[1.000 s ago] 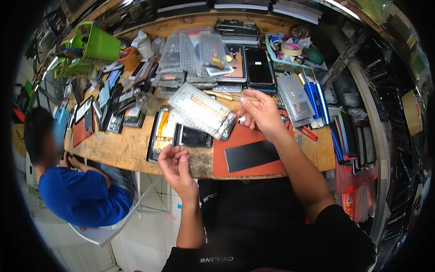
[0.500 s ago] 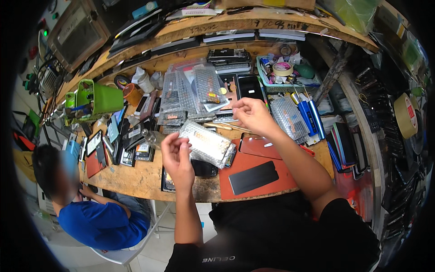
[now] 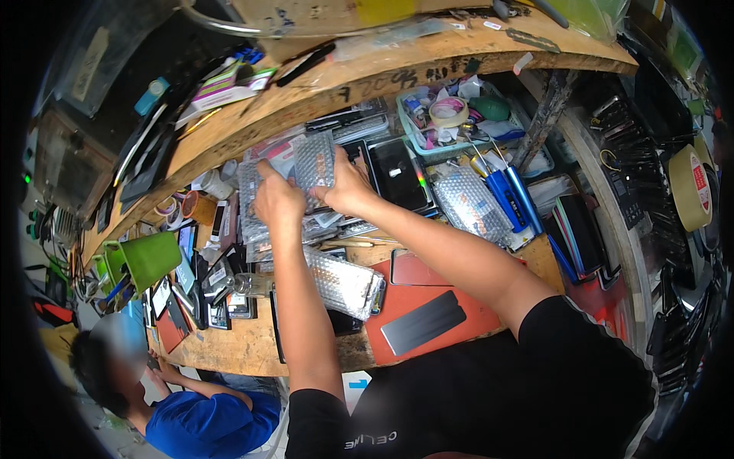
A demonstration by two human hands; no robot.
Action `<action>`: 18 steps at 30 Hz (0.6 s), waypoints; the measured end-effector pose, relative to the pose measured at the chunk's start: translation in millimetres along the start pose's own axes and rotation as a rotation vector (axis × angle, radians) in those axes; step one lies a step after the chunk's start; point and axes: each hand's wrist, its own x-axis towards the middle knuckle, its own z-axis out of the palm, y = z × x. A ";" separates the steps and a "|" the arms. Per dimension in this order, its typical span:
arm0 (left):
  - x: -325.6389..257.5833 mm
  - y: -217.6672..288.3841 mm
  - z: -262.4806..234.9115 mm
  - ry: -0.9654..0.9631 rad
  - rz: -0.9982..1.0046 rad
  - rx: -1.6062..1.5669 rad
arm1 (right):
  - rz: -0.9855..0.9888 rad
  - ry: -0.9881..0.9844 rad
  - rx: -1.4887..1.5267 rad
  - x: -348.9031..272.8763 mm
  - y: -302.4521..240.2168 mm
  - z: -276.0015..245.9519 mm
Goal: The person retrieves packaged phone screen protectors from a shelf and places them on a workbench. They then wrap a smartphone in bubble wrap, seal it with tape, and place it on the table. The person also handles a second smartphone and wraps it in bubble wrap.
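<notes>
At the far left, a person in a blue shirt (image 3: 206,421) sits low beside the table (image 3: 229,348), as before; a green bin (image 3: 149,258) lies tipped near that end. A second ago the left hand (image 3: 279,200) hung open off the near table edge; it has since travelled up over the clutter and now sits at the back of the table, fingers curled on the left edge of a bubble-wrap pouch (image 3: 315,161). The right hand (image 3: 348,187), which was resting over the middle of the table, has gone up with it and pinches the pouch's right side. So the pouch is held upright between both hands, lifted off the pile of similar pouches beneath, in front of a dark tablet (image 3: 397,172). My guess is that sorting through the stack has begun. A larger wrapped pack (image 3: 344,281) lies untouched nearer the body, an orange mat (image 3: 428,306) to its right.
</notes>
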 end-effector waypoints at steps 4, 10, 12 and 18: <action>9.0 -6.2 6.6 0.071 0.030 -0.027 | 0.058 0.083 0.204 1.9 0.4 -21.0; -1.6 -26.2 -28.1 0.235 0.040 -0.736 | 0.072 -0.275 0.784 -73.2 18.4 -112.2; -16.2 -22.3 -36.0 0.154 -0.013 -1.108 | 0.154 -0.302 0.760 -108.0 28.5 -135.6; -49.3 39.8 -11.3 -0.135 0.007 -1.423 | 0.211 -0.249 0.934 -193.2 55.2 -160.0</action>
